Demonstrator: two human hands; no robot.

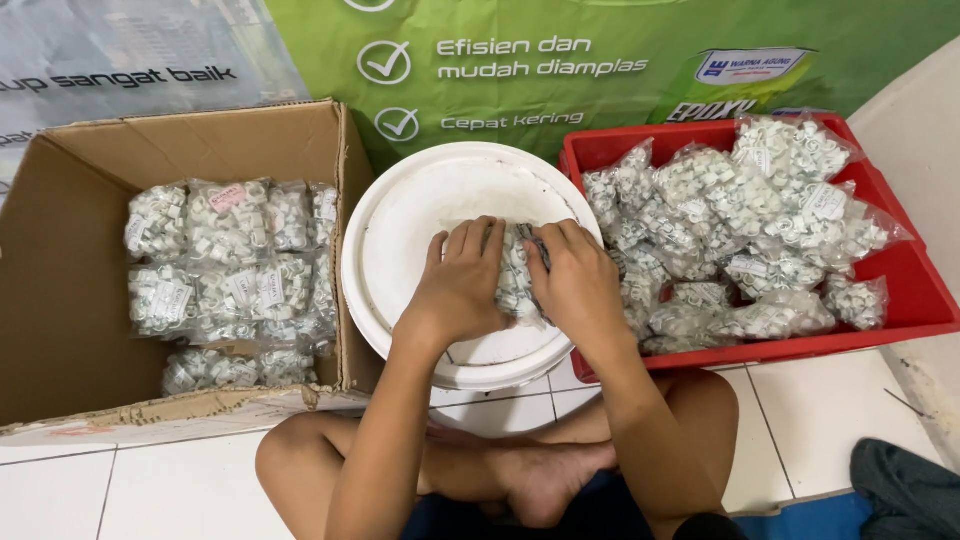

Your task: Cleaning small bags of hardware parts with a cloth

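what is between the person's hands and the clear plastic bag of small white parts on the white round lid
Nothing visible. The left hand and right hand both press directly on the clear plastic bag of small white parts, which lies on the white round lid.

— What colours on the left?
— A brown cardboard box [70,300] holding clear plastic bags of small white rings [230,270].
— And the middle?
— A round white plastic lid [400,240].
— Right?
— A red plastic tray [915,290], over white floor tiles [830,410]; a green banner [600,60] lies far.
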